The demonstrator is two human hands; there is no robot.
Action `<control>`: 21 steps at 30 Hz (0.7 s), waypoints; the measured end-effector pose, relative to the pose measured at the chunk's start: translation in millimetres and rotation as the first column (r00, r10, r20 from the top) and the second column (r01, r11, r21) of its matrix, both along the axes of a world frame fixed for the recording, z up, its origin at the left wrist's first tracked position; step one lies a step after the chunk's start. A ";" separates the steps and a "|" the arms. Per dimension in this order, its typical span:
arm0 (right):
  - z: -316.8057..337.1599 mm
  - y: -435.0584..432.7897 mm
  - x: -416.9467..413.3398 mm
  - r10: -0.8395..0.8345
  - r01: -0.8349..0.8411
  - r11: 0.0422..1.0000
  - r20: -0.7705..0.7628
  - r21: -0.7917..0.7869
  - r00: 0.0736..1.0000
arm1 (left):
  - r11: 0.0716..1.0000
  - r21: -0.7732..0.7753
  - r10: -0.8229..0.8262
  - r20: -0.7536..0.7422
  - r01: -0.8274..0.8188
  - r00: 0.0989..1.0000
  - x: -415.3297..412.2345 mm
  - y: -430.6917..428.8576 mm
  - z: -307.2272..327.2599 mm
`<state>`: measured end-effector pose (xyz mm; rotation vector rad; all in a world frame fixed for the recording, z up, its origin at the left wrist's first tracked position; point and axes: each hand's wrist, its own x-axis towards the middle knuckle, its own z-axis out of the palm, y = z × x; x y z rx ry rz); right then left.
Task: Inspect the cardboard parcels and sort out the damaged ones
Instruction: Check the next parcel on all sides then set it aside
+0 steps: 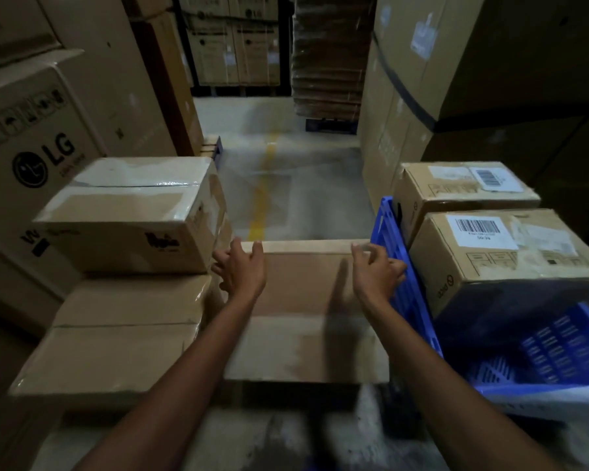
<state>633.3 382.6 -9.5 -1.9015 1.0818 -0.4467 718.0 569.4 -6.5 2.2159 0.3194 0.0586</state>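
The left hand's (242,271) fingers lie spread and straight on the far left corner of the middle parcel (303,300), grasping nothing. The right hand's (374,273) fingers curl loosely at its far right corner, too blurred to tell whether they grip. Five parcels show: that one at frame centre; an upper parcel (126,212) stacked on a lower parcel (116,341) at left; and a far barcoded parcel (456,195) and near barcoded parcel (497,253) in one blue crate (405,294) at right.

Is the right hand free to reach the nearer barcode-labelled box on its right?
Probably yes. The right hand is at the middle box's far corner; the barcode-labelled box sits just beyond the blue crate wall, with nothing above that wall.
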 end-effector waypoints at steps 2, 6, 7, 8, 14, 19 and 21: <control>4.2 6.1 -4.0 -0.069 0.065 0.997 0.123 0.030 0.990 | 0.997 -0.081 0.024 0.078 -0.018 0.997 -0.2 7.8 5.6; -3.7 17.8 -16.6 -0.093 0.094 0.996 0.256 0.005 0.962 | 0.996 -0.092 0.000 0.195 0.018 0.981 -11.5 23.6 5.1; -8.3 20.5 -20.5 -0.086 0.089 0.996 0.256 0.001 0.963 | 0.997 -0.075 -0.020 0.208 0.037 0.978 -16.1 27.8 1.3; -13.7 23.3 -24.7 -0.082 0.086 0.996 0.248 -0.005 0.965 | 0.997 -0.055 -0.040 0.208 0.053 0.977 -20.6 32.2 -4.2; -40.1 38.0 -52.0 -0.070 0.087 0.993 0.192 -0.080 0.979 | 0.992 0.046 -0.125 0.157 0.119 0.980 -53.3 57.7 -36.2; -48.2 60.6 -66.1 0.160 -0.082 0.817 0.087 -0.571 0.983 | 0.931 0.316 -0.291 0.342 0.183 0.893 -71.4 68.7 -45.8; -48.7 78.3 -61.3 0.412 -0.279 0.674 0.035 -0.684 0.910 | 0.848 0.474 -0.448 0.403 0.236 0.798 -73.5 70.0 -46.8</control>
